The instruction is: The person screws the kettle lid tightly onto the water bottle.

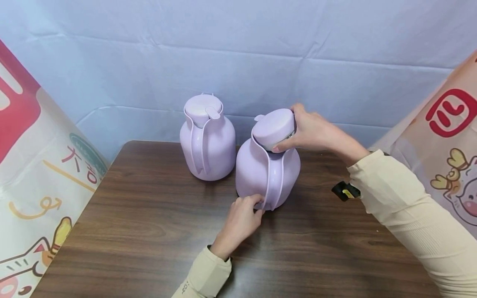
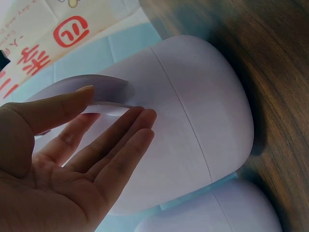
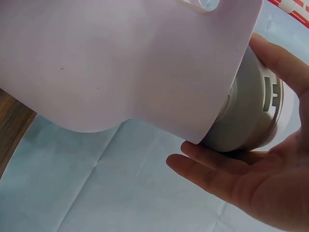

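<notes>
My right hand (image 1: 311, 130) grips the round lid (image 1: 273, 127) of the nearer lilac thermos jug (image 1: 249, 169), thumb on one side and fingers on the other. The lid is tilted at the jug's mouth. In the right wrist view, the grey slotted underside of the lid (image 3: 241, 106) shows partly outside the rim. Low on the jug's handle (image 1: 275, 182), my left hand (image 1: 242, 219) pinches it between thumb and forefinger. The left wrist view shows its other fingers (image 2: 130, 145) extended beside the jug body (image 2: 193, 106). The jug stands upright on the table.
A second lilac thermos jug (image 1: 214, 145), its lid seated, stands to the left on the brown wooden table (image 1: 156, 231). A pale blue cloth (image 1: 242, 49) hangs behind. Printed sheets (image 1: 44, 178) flank the table. A small black strap (image 1: 345, 191) shows by the right sleeve.
</notes>
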Demonstrator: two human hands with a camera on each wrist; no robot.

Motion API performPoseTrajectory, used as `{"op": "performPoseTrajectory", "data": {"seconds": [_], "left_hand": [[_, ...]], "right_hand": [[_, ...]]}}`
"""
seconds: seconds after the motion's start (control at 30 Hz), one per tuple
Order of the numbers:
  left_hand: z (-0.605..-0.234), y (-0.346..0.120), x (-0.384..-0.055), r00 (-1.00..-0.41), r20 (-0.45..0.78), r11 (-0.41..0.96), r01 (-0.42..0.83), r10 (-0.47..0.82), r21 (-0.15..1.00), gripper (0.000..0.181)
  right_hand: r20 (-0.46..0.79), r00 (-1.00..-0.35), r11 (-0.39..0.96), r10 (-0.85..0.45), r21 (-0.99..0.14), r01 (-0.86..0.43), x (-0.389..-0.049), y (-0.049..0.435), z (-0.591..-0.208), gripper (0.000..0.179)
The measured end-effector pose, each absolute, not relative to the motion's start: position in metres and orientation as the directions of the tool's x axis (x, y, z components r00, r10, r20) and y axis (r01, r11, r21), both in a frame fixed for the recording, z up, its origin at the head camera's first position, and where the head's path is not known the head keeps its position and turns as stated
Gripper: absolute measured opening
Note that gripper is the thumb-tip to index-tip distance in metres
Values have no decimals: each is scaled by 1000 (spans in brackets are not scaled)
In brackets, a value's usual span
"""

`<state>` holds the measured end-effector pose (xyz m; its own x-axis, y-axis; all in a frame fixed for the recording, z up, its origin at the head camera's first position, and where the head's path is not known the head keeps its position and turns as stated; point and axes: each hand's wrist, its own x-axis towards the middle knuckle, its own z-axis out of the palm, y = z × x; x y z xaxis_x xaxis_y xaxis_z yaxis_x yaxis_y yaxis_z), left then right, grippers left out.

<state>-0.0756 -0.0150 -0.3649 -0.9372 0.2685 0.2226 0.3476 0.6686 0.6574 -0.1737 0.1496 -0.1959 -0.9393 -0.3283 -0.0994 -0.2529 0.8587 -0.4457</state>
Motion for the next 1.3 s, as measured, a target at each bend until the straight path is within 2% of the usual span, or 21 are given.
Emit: {"op": "performPoseTrajectory", "data": {"seconds": [0.23, 0.73, 1.03, 1.3], "left_hand": [[-366, -15, -76, -938, 219, 671, 345, 268, 656, 19], [-366, -15, -76, -940, 219, 669, 341, 262, 660, 18], [-366, -15, -77, -940, 220, 673, 340, 260, 658, 19], [-365, -15, -76, -942, 213, 677, 335, 259, 656, 20]], "right_hand": [[-101, -936, 871, -338, -411, -270, -174, 150, -198, 85], [-119, -928, 877, -353, -387, -285, -174, 152, -196, 87], [-139, -879, 837, -457, -403, -371, -177, 158, -185, 96], [-134, -831, 789, -540, -424, -444, -183, 159, -177, 78]]}}
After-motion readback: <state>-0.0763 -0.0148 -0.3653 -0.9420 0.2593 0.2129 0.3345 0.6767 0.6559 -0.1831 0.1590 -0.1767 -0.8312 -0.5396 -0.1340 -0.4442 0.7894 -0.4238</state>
